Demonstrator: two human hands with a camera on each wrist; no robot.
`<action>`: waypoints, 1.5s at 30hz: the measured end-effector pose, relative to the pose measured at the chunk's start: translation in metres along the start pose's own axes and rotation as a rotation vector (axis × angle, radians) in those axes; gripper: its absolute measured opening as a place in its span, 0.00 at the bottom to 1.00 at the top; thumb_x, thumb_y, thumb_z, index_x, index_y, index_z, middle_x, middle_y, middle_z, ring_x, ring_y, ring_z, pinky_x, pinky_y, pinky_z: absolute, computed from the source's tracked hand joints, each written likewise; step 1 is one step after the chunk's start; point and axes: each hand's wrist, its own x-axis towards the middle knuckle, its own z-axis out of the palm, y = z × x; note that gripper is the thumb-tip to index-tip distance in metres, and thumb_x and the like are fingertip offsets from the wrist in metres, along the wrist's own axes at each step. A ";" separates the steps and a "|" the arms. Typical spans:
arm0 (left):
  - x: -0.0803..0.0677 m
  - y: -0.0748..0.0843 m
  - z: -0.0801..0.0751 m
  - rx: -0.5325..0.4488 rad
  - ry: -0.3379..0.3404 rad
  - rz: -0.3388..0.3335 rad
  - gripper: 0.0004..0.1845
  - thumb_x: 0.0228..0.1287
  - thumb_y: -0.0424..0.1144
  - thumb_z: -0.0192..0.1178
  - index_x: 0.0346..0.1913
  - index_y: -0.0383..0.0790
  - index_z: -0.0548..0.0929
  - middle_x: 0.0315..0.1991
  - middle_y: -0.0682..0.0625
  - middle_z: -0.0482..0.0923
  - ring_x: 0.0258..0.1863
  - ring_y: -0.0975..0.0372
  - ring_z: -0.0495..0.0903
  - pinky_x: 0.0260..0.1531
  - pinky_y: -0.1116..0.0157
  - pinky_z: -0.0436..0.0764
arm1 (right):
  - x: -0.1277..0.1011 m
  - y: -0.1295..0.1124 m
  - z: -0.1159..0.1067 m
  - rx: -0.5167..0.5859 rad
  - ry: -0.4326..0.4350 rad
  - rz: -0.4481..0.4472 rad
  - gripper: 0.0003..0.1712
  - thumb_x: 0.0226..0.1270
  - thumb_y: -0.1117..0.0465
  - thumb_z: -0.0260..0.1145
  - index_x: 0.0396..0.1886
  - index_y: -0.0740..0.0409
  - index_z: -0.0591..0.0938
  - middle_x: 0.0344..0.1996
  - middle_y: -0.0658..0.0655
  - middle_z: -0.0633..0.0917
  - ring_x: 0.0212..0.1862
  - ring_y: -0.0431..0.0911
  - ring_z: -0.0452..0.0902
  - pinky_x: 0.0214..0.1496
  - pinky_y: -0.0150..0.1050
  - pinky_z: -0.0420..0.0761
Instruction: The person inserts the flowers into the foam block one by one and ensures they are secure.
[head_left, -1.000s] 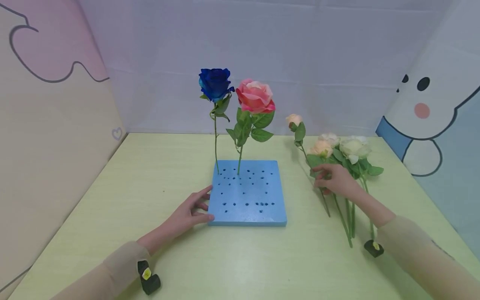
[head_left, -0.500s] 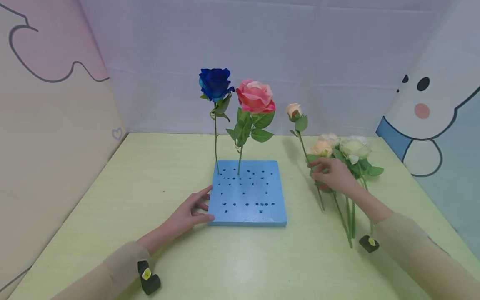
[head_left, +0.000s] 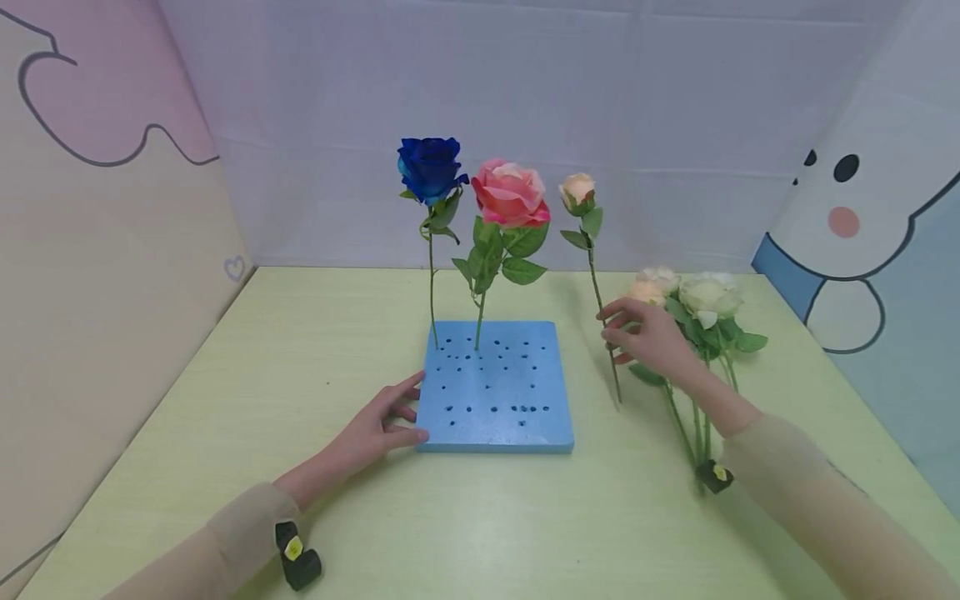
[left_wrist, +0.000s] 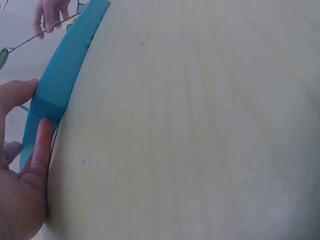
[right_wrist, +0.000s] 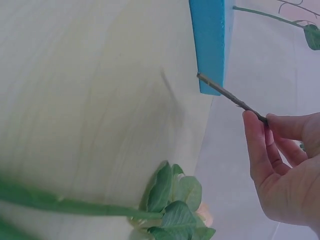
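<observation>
A blue foam block [head_left: 497, 387] with many holes lies on the table. A blue rose [head_left: 430, 167] and a pink rose [head_left: 510, 193] stand upright in its far holes. My left hand [head_left: 378, 425] rests on the block's near left edge [left_wrist: 55, 90], thumb and fingers touching its side. To the right of the block my right hand [head_left: 648, 337] pinches the stem of a peach rosebud [head_left: 577, 190], holding it almost upright above the table. The stem's bare end [right_wrist: 210, 82] hangs free near the block's corner.
Several pale roses [head_left: 693, 300] lie on the table right of my right hand, stems pointing toward me. Painted panels wall in the yellow-green table [head_left: 300, 350] on the left, back and right. A black wrist strap [head_left: 298, 560] sits at each forearm.
My right hand has lifted the peach rosebud off the pile and tilted it upright, moving left toward the block. The left hand has stayed put.
</observation>
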 end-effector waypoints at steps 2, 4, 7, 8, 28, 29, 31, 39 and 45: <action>0.000 0.000 0.000 0.003 0.000 0.000 0.46 0.60 0.42 0.70 0.78 0.55 0.56 0.69 0.42 0.66 0.54 0.55 0.76 0.47 0.77 0.80 | 0.003 -0.002 0.003 0.006 0.013 -0.017 0.14 0.69 0.65 0.62 0.53 0.62 0.79 0.43 0.72 0.82 0.38 0.57 0.87 0.34 0.46 0.88; 0.000 -0.001 0.000 0.003 0.001 0.001 0.46 0.60 0.42 0.70 0.78 0.55 0.56 0.69 0.42 0.66 0.54 0.55 0.76 0.47 0.76 0.81 | 0.006 -0.005 0.005 0.017 0.019 -0.031 0.13 0.69 0.65 0.62 0.52 0.62 0.79 0.43 0.73 0.82 0.38 0.57 0.87 0.33 0.46 0.88; 0.000 -0.001 0.000 0.004 -0.001 0.004 0.46 0.60 0.42 0.70 0.78 0.55 0.56 0.69 0.42 0.66 0.54 0.55 0.76 0.47 0.77 0.81 | 0.010 -0.009 0.008 0.046 0.024 -0.037 0.13 0.69 0.66 0.62 0.53 0.61 0.79 0.43 0.73 0.82 0.37 0.54 0.87 0.34 0.45 0.88; 0.000 -0.001 0.000 0.003 -0.001 0.007 0.46 0.60 0.42 0.70 0.78 0.55 0.56 0.69 0.42 0.66 0.54 0.55 0.76 0.47 0.76 0.81 | 0.011 -0.011 0.010 0.054 0.028 -0.039 0.14 0.69 0.66 0.62 0.53 0.61 0.79 0.44 0.73 0.82 0.37 0.53 0.87 0.34 0.45 0.88; -0.001 0.003 0.001 0.002 -0.003 -0.008 0.46 0.60 0.42 0.70 0.78 0.54 0.56 0.69 0.42 0.66 0.55 0.55 0.76 0.47 0.76 0.81 | 0.038 -0.048 0.044 0.130 0.054 -0.114 0.12 0.69 0.64 0.65 0.50 0.61 0.79 0.39 0.67 0.85 0.37 0.54 0.87 0.38 0.47 0.88; -0.001 0.003 0.001 0.002 -0.002 -0.007 0.46 0.60 0.42 0.70 0.78 0.54 0.56 0.69 0.42 0.66 0.55 0.55 0.75 0.47 0.76 0.80 | 0.039 -0.049 0.045 0.124 0.057 -0.119 0.12 0.69 0.64 0.64 0.50 0.62 0.79 0.39 0.67 0.85 0.36 0.53 0.87 0.38 0.47 0.88; -0.001 0.003 0.001 0.001 0.000 -0.007 0.46 0.60 0.41 0.70 0.78 0.55 0.56 0.69 0.42 0.66 0.55 0.55 0.75 0.47 0.76 0.81 | 0.040 -0.052 0.046 0.117 0.062 -0.131 0.13 0.69 0.64 0.64 0.51 0.63 0.78 0.39 0.67 0.85 0.36 0.53 0.87 0.38 0.47 0.88; 0.000 0.003 0.000 -0.004 -0.004 -0.008 0.46 0.60 0.41 0.70 0.78 0.54 0.56 0.69 0.42 0.66 0.55 0.55 0.76 0.47 0.77 0.80 | 0.046 -0.057 0.050 0.129 0.083 -0.155 0.13 0.69 0.65 0.65 0.50 0.65 0.78 0.40 0.68 0.86 0.38 0.55 0.87 0.38 0.41 0.88; 0.000 0.002 0.000 0.001 0.000 -0.017 0.46 0.60 0.42 0.70 0.78 0.56 0.56 0.69 0.43 0.66 0.55 0.55 0.75 0.47 0.77 0.80 | 0.049 -0.060 0.053 0.146 0.089 -0.171 0.11 0.69 0.65 0.65 0.48 0.65 0.79 0.40 0.70 0.86 0.38 0.58 0.87 0.37 0.39 0.88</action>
